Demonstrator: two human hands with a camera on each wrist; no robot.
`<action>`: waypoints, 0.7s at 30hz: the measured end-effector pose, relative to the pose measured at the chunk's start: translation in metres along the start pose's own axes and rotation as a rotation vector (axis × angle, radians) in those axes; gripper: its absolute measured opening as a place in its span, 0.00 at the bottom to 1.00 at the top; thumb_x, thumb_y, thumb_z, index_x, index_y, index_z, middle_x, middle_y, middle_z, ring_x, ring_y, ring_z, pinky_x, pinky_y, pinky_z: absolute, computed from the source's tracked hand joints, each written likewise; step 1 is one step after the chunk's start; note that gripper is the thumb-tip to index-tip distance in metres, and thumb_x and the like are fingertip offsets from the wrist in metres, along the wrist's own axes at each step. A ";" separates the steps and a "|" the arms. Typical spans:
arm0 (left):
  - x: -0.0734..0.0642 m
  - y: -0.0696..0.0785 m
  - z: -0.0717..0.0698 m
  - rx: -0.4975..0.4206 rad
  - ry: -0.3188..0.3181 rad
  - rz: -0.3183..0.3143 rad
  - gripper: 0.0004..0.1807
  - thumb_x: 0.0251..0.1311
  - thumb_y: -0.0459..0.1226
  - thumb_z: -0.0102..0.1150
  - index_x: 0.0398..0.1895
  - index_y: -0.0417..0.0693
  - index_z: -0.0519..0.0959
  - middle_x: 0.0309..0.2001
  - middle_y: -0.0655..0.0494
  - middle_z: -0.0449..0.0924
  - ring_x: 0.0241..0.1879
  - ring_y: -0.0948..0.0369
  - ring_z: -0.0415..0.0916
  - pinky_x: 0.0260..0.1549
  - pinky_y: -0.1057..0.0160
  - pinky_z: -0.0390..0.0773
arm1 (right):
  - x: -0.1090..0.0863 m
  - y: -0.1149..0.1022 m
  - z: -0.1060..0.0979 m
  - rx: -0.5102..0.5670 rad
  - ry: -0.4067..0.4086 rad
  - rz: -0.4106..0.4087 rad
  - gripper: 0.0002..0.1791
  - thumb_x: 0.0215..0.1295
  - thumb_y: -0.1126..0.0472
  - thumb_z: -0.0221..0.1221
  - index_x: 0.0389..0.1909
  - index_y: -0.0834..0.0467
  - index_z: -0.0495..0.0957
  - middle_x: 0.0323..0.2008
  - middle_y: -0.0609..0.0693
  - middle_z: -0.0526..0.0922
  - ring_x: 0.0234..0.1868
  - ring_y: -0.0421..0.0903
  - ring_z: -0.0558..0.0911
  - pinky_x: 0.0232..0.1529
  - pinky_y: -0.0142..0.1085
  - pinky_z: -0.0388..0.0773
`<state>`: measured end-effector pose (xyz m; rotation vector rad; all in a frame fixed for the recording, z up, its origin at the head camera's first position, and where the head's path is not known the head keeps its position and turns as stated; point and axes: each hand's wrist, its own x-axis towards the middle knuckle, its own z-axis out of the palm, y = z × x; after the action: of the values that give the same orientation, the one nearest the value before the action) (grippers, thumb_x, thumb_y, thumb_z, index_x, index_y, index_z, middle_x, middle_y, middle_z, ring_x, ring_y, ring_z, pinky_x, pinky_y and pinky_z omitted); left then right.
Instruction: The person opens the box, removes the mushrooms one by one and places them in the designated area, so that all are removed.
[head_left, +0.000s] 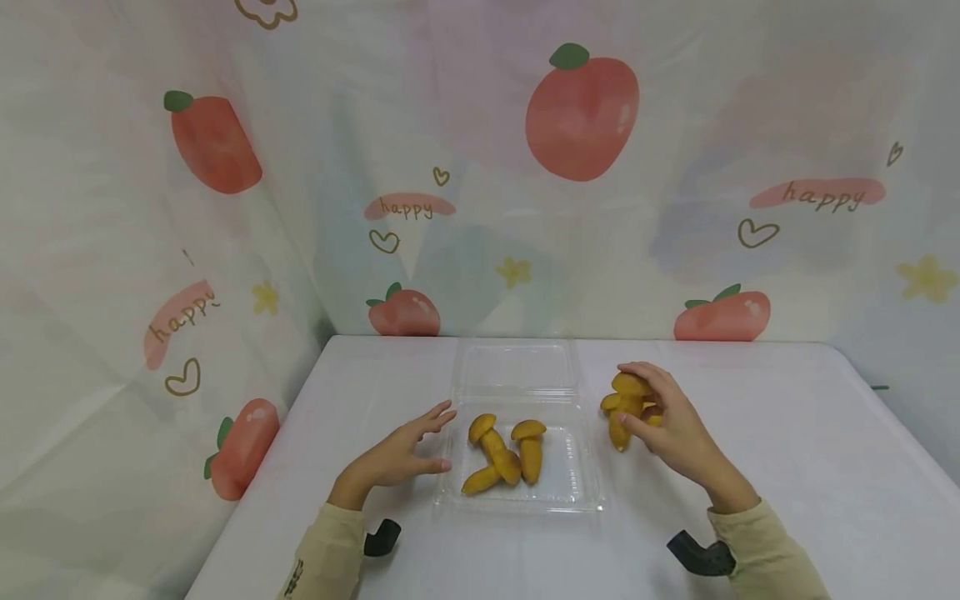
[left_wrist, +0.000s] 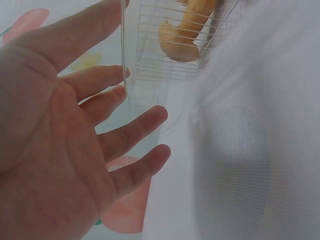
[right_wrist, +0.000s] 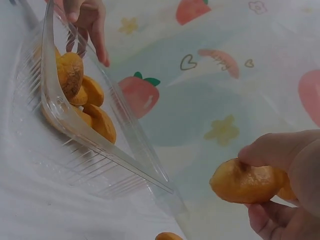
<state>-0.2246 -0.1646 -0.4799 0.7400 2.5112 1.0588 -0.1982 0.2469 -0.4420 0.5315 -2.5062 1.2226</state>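
Yellow-brown toy-like mushrooms lie in a clear hinged plastic container [head_left: 558, 493], whose lid [head_left: 517, 367] is folded back behind it. Among them, one mushroom [head_left: 530, 450] stands out on the right, beside a crossed pair [head_left: 495, 454]. My left hand [head_left: 397, 454] has its fingers spread at the container's left rim, the thumb and fingertips right at the clear edge in the left wrist view. To the right of the container, my right hand [head_left: 678, 437] pinches a mushroom [right_wrist: 245, 182] between thumb and fingers. The fingers partly hide it.
Under everything is a white-covered table [head_left: 795, 467], backed by a fruit-printed curtain [head_left: 480, 275]. Near my right hand, another mushroom [right_wrist: 168, 236] shows at the right wrist view's bottom edge. Black curved pieces [head_left: 384, 538] sit at both sleeves.
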 end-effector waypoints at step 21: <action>0.001 -0.002 0.000 0.006 -0.010 0.002 0.43 0.65 0.43 0.66 0.80 0.45 0.57 0.83 0.48 0.46 0.72 0.42 0.66 0.70 0.31 0.60 | -0.002 0.019 -0.021 -0.092 0.014 0.008 0.35 0.59 0.74 0.66 0.68 0.65 0.64 0.58 0.63 0.70 0.47 0.50 0.74 0.38 0.27 0.74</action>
<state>-0.2260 -0.1653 -0.4819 0.7473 2.5073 1.0456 -0.2027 0.2745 -0.4431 0.4892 -2.5405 1.1036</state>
